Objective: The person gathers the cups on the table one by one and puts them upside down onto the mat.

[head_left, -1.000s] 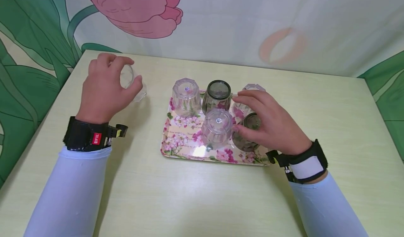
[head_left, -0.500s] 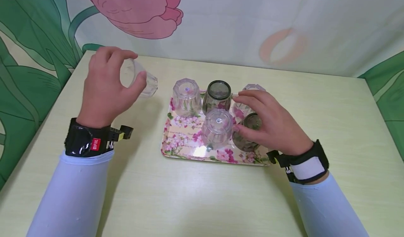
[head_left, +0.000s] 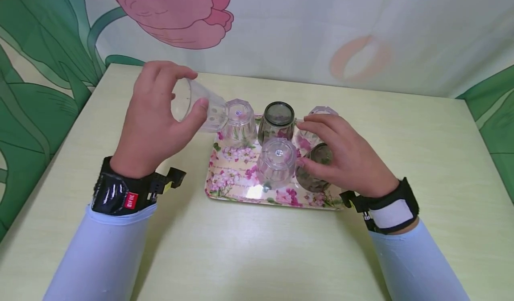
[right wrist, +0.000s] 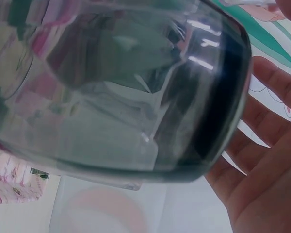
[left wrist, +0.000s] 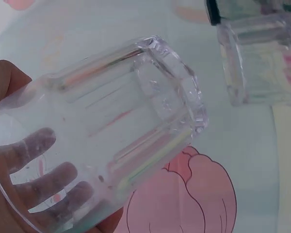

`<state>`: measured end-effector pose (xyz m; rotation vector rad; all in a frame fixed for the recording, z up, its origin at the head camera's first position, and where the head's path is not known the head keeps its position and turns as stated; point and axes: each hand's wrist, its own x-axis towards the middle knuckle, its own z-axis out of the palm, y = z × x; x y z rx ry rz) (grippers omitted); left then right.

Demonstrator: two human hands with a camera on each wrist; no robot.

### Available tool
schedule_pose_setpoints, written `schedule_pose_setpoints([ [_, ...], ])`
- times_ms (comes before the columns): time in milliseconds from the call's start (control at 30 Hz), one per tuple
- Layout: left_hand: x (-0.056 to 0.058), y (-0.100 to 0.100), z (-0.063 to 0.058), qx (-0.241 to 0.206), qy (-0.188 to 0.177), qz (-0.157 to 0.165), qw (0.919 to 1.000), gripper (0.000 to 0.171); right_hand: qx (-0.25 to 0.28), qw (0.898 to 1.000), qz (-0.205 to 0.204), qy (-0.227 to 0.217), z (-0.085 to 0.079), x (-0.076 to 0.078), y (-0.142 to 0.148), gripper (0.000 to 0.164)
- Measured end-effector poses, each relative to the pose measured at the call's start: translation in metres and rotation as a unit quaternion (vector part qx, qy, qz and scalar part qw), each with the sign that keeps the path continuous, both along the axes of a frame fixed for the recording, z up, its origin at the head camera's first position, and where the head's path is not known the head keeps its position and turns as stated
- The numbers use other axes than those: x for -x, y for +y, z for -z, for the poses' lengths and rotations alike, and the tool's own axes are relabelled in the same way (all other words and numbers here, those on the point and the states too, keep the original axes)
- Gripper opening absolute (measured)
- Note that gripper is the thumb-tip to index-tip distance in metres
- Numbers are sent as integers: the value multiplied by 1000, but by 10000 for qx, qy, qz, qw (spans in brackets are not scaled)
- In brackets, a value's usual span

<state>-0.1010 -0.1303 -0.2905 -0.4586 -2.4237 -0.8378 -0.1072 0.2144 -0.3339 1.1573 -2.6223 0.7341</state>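
My left hand [head_left: 158, 109] holds a clear faceted drinking glass [head_left: 214, 113] near its rim, thumb in front and fingers behind. The glass lies tilted on its side, its thick base pointing right; in the head view that base overlaps an upside-down clear glass [head_left: 239, 125] at the tray's back left corner. Through the wall of the held glass [left wrist: 121, 111], fingers show in the left wrist view. My right hand [head_left: 345, 154] is spread loosely over a smoky dark glass [head_left: 311, 178], thumb and fingers wide apart. That dark glass [right wrist: 111, 121] fills much of the right wrist view, hiding some fingertips.
A floral tray [head_left: 230, 196] carries several upside-down glasses, including a dark one [head_left: 277, 125] at the back middle, a clear one [head_left: 277, 165] at the front and another clear one [head_left: 321, 110] behind my right hand. A printed curtain [head_left: 281, 29] hangs behind the pale table [head_left: 241, 252].
My left hand has lifted the clear glass from the table's left side and carried it right toward the tray, its base swinging up to point right. The right hand has stayed in place.
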Motion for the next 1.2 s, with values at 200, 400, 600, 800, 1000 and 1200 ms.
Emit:
schedule_pose_setpoints([
  [200,-1,12,-2,-47,107,273,9996,44,43,10000,-7,-57,0,-1,0,65],
  [400,-4,24,0,-71,106,583,9982,44,107,9999,-30,-80,1,-1,0,65],
  [600,-8,37,2,-115,114,793,9967,46,114,9999,-19,-57,2,-1,0,65],
  [800,-11,48,4,-137,193,940,9953,49,151,9999,-61,14,1,-1,-2,69],
  [1000,-15,57,4,-161,225,1058,9940,52,147,9998,-81,87,0,-2,-3,70],
  [1200,-19,64,5,-113,330,1231,9918,56,186,9997,-146,98,0,-4,-4,71],
])
